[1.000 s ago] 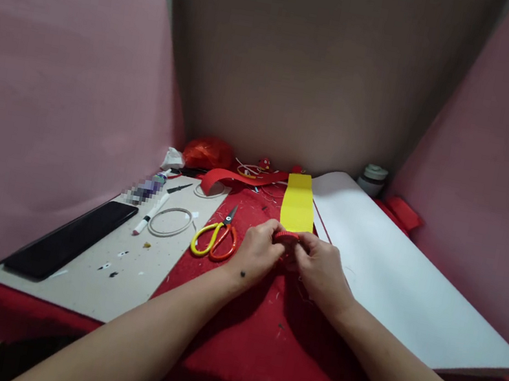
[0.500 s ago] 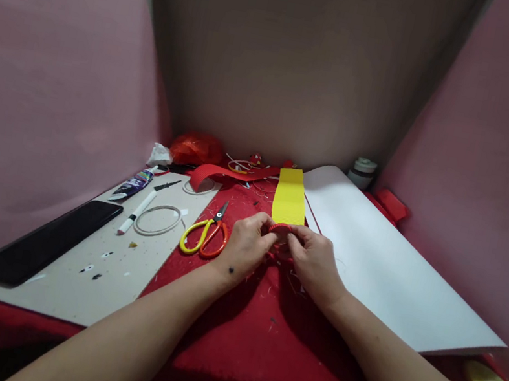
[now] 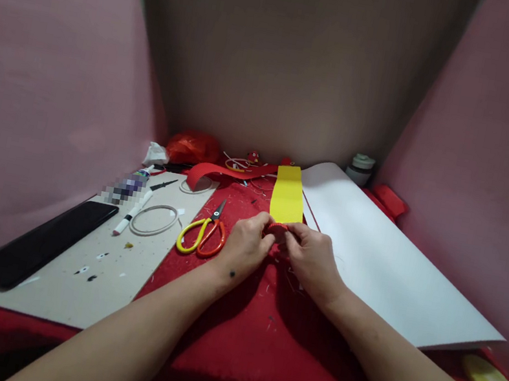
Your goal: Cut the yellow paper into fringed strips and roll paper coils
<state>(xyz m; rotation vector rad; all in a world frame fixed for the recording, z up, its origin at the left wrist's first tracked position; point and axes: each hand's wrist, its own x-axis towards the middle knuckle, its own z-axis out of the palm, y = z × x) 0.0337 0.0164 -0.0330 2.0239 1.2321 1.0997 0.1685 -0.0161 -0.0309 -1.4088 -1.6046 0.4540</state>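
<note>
My left hand (image 3: 248, 242) and my right hand (image 3: 315, 254) meet over the red cloth, both closed, pinching a small curved piece of red corrugated paper (image 3: 277, 231) from its two sides. Its ribbed edge shows between the fingertips; its lower part is partly hidden. Just beyond the fingertips a yellow corrugated paper strip (image 3: 290, 193) stretches away toward the back. I cannot tell whether it is joined to the red piece. Scissors (image 3: 203, 234) with one yellow and one red handle lie left of my left hand, blades pointing away.
On the left, a grey board (image 3: 114, 284) carries a black phone-like slab (image 3: 45, 242), a white marker (image 3: 132, 215) and a coiled cord (image 3: 154, 221). White sheets (image 3: 389, 267) lie on the right. Behind are a red paper strip (image 3: 225, 173), a red bag (image 3: 193, 148) and a lidded jar (image 3: 360, 168).
The view has shifted slightly, so most things sit a little further left. Both hands keep their pinch, and the red piece appears slightly turned and flatter between them.
</note>
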